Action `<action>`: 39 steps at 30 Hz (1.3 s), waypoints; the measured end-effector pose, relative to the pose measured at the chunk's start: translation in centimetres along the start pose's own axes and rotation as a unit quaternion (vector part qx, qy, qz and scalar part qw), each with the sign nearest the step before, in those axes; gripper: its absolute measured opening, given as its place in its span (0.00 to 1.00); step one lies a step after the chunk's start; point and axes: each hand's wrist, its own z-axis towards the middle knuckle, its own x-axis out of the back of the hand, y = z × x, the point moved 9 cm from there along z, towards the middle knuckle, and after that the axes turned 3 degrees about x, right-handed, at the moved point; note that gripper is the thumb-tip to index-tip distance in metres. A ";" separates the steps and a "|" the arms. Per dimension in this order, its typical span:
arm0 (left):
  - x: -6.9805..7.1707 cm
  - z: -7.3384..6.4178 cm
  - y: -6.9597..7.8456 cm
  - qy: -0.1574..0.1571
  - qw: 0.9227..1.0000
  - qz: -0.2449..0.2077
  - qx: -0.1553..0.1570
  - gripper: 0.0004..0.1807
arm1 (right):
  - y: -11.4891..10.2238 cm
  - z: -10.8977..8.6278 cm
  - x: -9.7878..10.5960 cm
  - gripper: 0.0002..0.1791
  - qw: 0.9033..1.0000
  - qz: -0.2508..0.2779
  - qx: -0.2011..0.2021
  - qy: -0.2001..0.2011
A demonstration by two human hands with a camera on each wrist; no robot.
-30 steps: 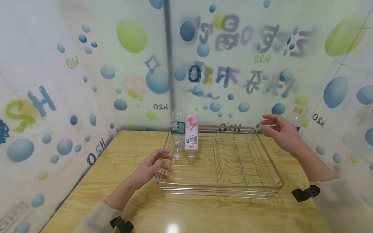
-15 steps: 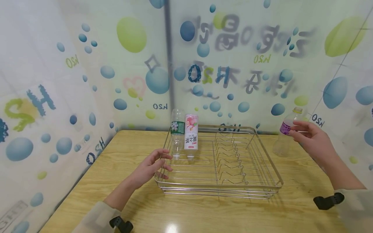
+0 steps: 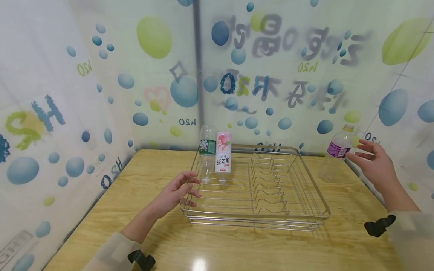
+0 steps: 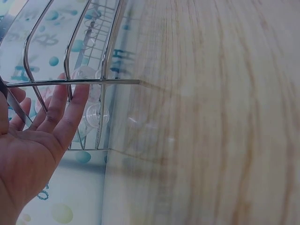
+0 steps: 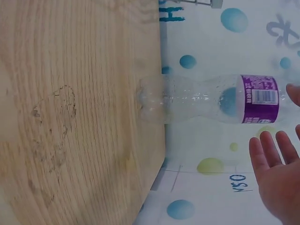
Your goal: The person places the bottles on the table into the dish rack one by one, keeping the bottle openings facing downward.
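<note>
In the head view my left hand (image 3: 176,194) is at the front left corner of a metal wire dish rack (image 3: 255,217), its spread fingers overlapping the rack's side. The left wrist view shows these fingers (image 4: 70,119) stretched up to the wires. My right hand (image 3: 376,165) is just right of an upright clear plastic bottle (image 3: 333,152) with a purple label and yellow neck. Its fingers are spread and hold nothing; the thumb is by the label (image 5: 260,99). Inside the rack's left part lie a clear bottle with a green label (image 3: 207,146) and a pink-and-white one (image 3: 223,152), necks toward me.
Bent wire dividers (image 3: 269,184) run along the rack's right half. The rack and the purple-label bottle stand on a wooden table (image 3: 210,244). A curtain (image 3: 288,105) printed with blue and green drops rises behind the table and at both sides.
My right hand has moved from over the rack's back right corner to the right side of the purple-label bottle, bringing its label into sight. My left hand and the rack have stayed put.
</note>
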 end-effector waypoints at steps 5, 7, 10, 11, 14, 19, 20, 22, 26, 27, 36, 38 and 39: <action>0.1 0.0 0.0 0.000 1.000 -0.003 -0.003 0.24 | 0.8 1.6 -0.8 0.51 1.000 0.010 0.000 -0.013; 0.0 0.0 0.1 0.000 1.000 -0.004 -0.004 0.24 | 1.0 2.1 -1.2 0.53 1.000 0.018 -0.002 -0.019; -0.1 -0.1 0.2 0.000 1.000 -0.006 -0.004 0.24 | 1.5 2.7 -1.8 0.57 0.999 0.024 -0.007 -0.024; -0.1 -0.1 0.2 -0.001 1.000 -0.007 -0.005 0.24 | 1.6 2.9 -2.0 0.58 0.999 0.025 -0.009 -0.026; -0.2 -0.1 0.2 0.000 1.000 -0.009 -0.004 0.24 | 1.8 3.3 -2.7 0.59 0.999 0.027 -0.012 -0.034; -0.1 0.0 0.2 0.002 1.000 -0.007 -0.003 0.24 | 2.0 3.5 -3.5 0.57 0.999 0.025 -0.005 -0.045; -0.1 0.0 0.2 0.002 1.000 -0.006 -0.002 0.24 | 2.0 3.5 -3.6 0.56 0.999 0.023 -0.006 -0.046; -0.1 0.1 0.2 0.004 1.000 -0.005 0.000 0.23 | 2.1 3.4 -3.7 0.56 0.999 0.017 -0.009 -0.046; 0.0 0.1 0.2 0.008 1.000 -0.003 0.002 0.23 | 2.3 3.4 -3.9 0.54 0.999 0.012 -0.012 -0.043; 0.0 0.1 0.2 0.008 1.000 -0.003 0.002 0.23 | 2.3 3.4 -3.9 0.54 0.999 0.009 -0.011 -0.040; 0.0 0.1 0.0 0.003 1.000 -0.003 0.000 0.24 | 0.2 2.6 -3.5 0.52 0.999 0.016 0.030 -0.032; 0.0 0.1 0.0 0.004 1.000 -0.004 -0.001 0.24 | -1.0 2.2 -3.3 0.51 0.998 0.028 0.046 -0.033; 0.0 0.0 0.0 0.004 1.000 -0.004 -0.001 0.23 | -1.6 2.0 -3.2 0.51 0.997 0.032 0.055 -0.032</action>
